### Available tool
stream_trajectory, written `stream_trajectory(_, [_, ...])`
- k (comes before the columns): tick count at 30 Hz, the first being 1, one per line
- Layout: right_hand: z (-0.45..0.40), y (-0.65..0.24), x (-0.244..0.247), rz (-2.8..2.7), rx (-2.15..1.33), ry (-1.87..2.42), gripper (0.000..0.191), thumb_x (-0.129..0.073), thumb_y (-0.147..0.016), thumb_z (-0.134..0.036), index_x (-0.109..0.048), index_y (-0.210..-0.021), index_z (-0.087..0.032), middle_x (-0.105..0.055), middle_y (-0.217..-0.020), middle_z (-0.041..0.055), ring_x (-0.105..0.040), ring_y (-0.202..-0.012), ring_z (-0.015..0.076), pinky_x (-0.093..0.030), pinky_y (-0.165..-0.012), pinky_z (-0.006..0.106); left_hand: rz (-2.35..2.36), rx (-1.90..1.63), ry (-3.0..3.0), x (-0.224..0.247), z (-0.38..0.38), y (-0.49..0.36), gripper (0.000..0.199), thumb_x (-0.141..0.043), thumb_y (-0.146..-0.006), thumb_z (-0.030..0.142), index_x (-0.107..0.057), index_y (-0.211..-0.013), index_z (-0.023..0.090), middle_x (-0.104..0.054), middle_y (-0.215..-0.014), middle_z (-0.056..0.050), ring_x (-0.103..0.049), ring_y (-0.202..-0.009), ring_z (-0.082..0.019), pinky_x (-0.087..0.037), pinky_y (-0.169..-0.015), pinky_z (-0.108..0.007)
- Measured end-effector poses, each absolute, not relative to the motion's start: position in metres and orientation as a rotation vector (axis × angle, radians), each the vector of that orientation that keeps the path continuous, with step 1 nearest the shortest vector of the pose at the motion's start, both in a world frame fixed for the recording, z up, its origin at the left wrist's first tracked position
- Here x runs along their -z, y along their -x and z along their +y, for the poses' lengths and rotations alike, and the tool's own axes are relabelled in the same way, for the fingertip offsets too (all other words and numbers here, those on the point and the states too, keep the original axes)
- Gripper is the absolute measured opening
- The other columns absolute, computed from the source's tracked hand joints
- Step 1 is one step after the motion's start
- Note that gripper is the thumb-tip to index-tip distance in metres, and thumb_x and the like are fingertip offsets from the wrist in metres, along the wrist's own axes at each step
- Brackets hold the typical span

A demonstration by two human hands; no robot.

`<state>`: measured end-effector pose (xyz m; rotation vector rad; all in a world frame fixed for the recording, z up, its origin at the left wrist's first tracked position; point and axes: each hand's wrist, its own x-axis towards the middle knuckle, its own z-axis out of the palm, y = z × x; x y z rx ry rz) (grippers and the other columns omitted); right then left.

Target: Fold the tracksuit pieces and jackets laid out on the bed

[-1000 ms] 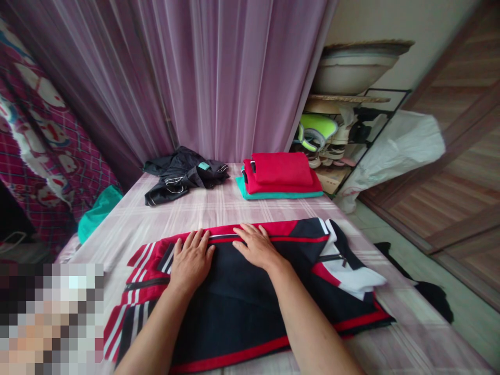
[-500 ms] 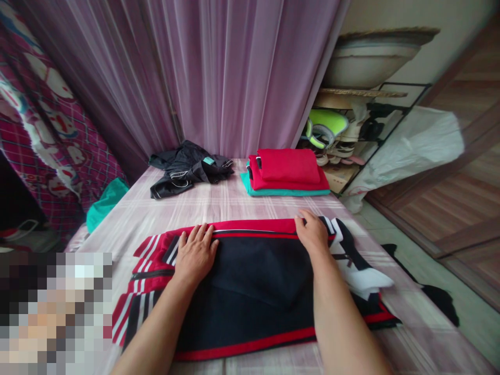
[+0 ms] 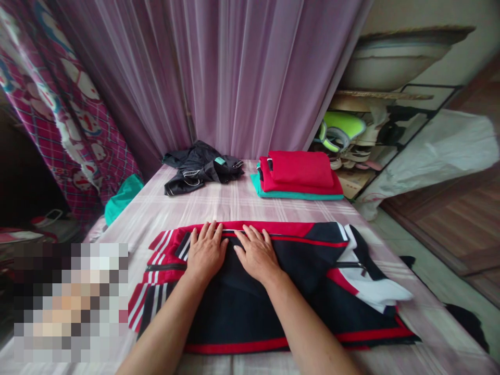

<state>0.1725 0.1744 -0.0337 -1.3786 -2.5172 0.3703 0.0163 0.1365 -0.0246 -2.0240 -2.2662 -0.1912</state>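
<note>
A navy, red and white jacket (image 3: 312,281) lies spread flat across the near part of the bed (image 3: 242,200). My left hand (image 3: 206,251) presses palm down on its upper edge, fingers apart. Right beside it, my right hand (image 3: 255,253) also lies flat on the dark cloth near the red band. Neither hand grips anything. The jacket's white and red sleeve (image 3: 375,289) is folded over at the right.
A crumpled black garment (image 3: 199,169) lies at the bed's far end. Next to it is a folded stack of red and teal clothes (image 3: 299,174). A pink curtain (image 3: 234,78) hangs behind, a shoe rack (image 3: 363,140) stands at the right, and teal cloth (image 3: 123,198) hangs off the left edge.
My right hand slid left along the jacket's top edge, from the right end back to the middle beside my left hand. My left hand stayed in place.
</note>
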Motion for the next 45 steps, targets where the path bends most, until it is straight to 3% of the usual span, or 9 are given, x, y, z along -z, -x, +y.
stream_trajectory(7, [0.176, -0.174, 0.036, -2.521, -0.324, 1.37, 0.047, -0.045, -0.097, -0.036, -0.051, -0.143, -0.026, -0.046, -0.152, 0.0116, -0.038, -0.141, 0.0275, -0.021, -0.116, 0.056, -2.156, 0.304, 2.155, 0.023, 0.135, -0.033, 0.05, -0.033, -0.1, 0.034, -0.05, -0.144, 0.018, -0.048, -0.151, -0.008, -0.038, -0.143, -0.025, -0.027, -0.119, -0.047])
stream_trajectory(13, [0.176, -0.173, 0.035, -2.52, -0.296, 1.368, 0.047, -0.045, -0.097, -0.033, -0.052, -0.142, -0.027, -0.048, -0.151, 0.0111, -0.041, -0.14, 0.0274, -0.024, -0.115, 0.055, -2.353, 0.25, 2.036, 0.031, 0.133, -0.024, 0.052, -0.034, -0.099, 0.041, -0.045, -0.147, 0.023, -0.043, -0.154, -0.009, -0.034, -0.145, -0.028, -0.021, -0.119, -0.058])
stream_trajectory(18, [0.177, -0.174, 0.036, -2.533, -0.282, 1.373, 0.047, -0.045, -0.097, -0.034, -0.052, -0.143, -0.026, -0.047, -0.151, 0.0107, -0.04, -0.14, 0.0268, -0.024, -0.115, 0.054, -2.396, 0.217, 1.963, 0.022, 0.134, -0.011, 0.051, -0.036, -0.099, 0.041, -0.051, -0.144, 0.021, -0.049, -0.15, -0.011, -0.042, -0.14, -0.03, -0.031, -0.116, -0.052])
stream_trajectory(33, [0.177, -0.174, 0.039, -2.505, -0.27, 1.349, 0.046, -0.045, -0.096, -0.034, -0.053, -0.141, -0.028, -0.05, -0.149, 0.0098, -0.042, -0.138, 0.0262, -0.025, -0.114, 0.054, -2.374, 0.208, 1.943, 0.027, 0.135, -0.008, 0.053, -0.035, -0.098, 0.043, -0.052, -0.142, 0.017, -0.05, -0.149, -0.013, -0.042, -0.139, -0.031, -0.028, -0.116, -0.052])
stream_trajectory(40, [0.178, -0.175, 0.041, -2.467, -0.165, 1.323, 0.044, -0.048, -0.095, -0.028, -0.057, -0.137, -0.021, -0.052, -0.146, 0.0122, -0.044, -0.136, 0.0275, -0.027, -0.113, 0.052, -2.437, 0.281, 1.96, 0.025, 0.136, -0.012, 0.053, -0.037, -0.098, 0.043, -0.05, -0.142, 0.018, -0.048, -0.151, -0.013, -0.041, -0.141, -0.03, -0.027, -0.117, -0.053])
stream_trajectory(42, [0.174, -0.175, 0.038, -2.428, -0.123, 1.279, 0.04, -0.048, -0.094, -0.024, -0.062, -0.131, -0.02, -0.056, -0.143, 0.012, -0.048, -0.132, 0.0271, -0.029, -0.112, 0.05, -2.479, 0.324, 2.026, 0.017, 0.137, -0.005, 0.052, -0.035, -0.099, 0.04, -0.049, -0.144, 0.017, -0.048, -0.151, -0.013, -0.043, -0.14, -0.028, -0.031, -0.116, -0.049])
stream_trajectory(45, [0.152, -0.172, 0.027, -2.378, -0.129, 1.158, 0.033, -0.047, -0.094, -0.02, -0.069, -0.118, -0.02, -0.066, -0.129, 0.0097, -0.057, -0.119, 0.0242, -0.038, -0.104, 0.042, -2.429, 0.45, 2.178, -0.002, 0.134, 0.026, 0.05, -0.034, -0.099, 0.033, -0.046, -0.145, 0.017, -0.049, -0.151, -0.009, -0.046, -0.138, -0.019, -0.035, -0.114, -0.034])
